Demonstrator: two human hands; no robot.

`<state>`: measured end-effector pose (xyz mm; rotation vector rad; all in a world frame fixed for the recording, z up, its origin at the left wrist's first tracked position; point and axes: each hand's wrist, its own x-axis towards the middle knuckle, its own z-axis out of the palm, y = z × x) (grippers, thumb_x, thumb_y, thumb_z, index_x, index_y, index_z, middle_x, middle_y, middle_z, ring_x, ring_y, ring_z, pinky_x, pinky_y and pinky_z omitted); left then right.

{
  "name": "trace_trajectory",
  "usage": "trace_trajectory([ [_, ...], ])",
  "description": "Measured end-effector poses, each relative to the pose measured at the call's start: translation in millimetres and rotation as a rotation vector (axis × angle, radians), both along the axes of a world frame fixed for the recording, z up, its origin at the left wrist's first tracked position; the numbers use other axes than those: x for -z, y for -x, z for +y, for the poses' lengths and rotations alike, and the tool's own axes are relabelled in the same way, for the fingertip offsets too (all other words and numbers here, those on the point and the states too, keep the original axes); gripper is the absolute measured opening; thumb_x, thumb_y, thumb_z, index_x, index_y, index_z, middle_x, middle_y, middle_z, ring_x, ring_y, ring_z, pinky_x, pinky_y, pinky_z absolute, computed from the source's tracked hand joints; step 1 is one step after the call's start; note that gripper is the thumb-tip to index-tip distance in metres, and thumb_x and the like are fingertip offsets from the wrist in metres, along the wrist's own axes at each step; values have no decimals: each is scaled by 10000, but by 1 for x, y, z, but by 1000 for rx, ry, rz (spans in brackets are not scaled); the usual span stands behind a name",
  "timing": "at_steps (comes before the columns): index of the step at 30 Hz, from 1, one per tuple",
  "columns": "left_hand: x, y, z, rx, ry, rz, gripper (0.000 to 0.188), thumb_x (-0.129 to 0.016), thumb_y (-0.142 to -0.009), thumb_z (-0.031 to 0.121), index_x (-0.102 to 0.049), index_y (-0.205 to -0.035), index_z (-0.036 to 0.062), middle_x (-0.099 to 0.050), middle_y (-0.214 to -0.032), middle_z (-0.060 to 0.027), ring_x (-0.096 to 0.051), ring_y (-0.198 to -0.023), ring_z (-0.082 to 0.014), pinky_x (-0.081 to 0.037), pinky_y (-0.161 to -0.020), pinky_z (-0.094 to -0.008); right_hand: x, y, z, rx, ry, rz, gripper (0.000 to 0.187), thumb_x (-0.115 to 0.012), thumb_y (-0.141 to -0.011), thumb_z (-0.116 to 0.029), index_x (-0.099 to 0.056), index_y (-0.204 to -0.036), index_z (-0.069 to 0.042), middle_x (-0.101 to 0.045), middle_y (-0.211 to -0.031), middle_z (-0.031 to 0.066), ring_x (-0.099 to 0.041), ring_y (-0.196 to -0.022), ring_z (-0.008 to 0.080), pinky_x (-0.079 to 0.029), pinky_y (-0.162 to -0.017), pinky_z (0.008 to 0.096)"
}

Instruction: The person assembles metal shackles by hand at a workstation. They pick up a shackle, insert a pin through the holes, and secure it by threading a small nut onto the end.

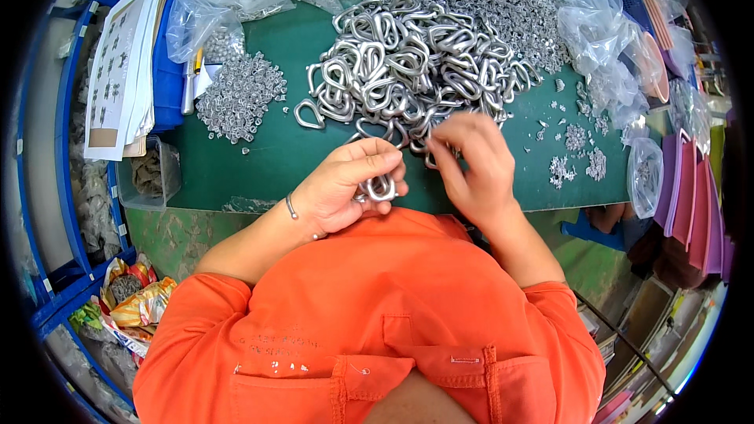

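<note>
My left hand [352, 179] is curled closed around a few bent metal loops [379, 188], held over the table's near edge. The loops are silvery, rounded and D-shaped, partly covered by the fingers. To its right, my right hand [481, 163] has its thumb and fingers bent together at the near edge of a big heap of the same metal loops [408, 51]. One loop shows right by those fingertips, but I cannot tell whether they grip it. Slight blur softens the backs of the right fingers.
A green table [290, 165] carries a pile of small clear pieces [241, 98] on the left and a wide spread of small metal pieces [503, 8] behind. Plastic bags [601, 55] line the right. Printed sheets [126, 71] and a clear bin [161, 177] stand at the left edge.
</note>
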<state>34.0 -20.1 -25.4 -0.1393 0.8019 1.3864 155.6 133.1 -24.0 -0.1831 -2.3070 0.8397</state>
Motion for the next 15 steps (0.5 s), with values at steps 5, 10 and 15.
trace_trajectory([
  [5, -4, 0, 3, -21, 5, 169, 135, -575, -847, 140, -528, -921, 38, -554, -781, -50, -592, -702, -141, -475, -485, -234, 2, 14, 7, 81, -71, -236, 270, -651, -652, 4, -570, -909, -17, -555, -853, 118, -545, -786, 309, -451, -672, 362],
  [10, -8, -3, 2, -57, 33, 379, 173, -597, -831, 119, -536, -963, 25, -585, -815, -69, -598, -721, -150, -488, -509, -244, -10, 3, 15, 4, 417, -258, 238, -614, -737, 25, -549, -965, 6, -591, -784, 76, -584, -677, 200, -473, -584, 270],
  [15, -17, -5, 6, -36, 2, 377, 206, -596, -834, 108, -543, -1011, 16, -612, -857, -80, -604, -753, -145, -508, -554, -243, -18, -5, 4, -157, 1217, -300, 257, -588, -800, 28, -529, -1050, 17, -601, -832, 40, -565, -671, 59, -481, -588, 182],
])
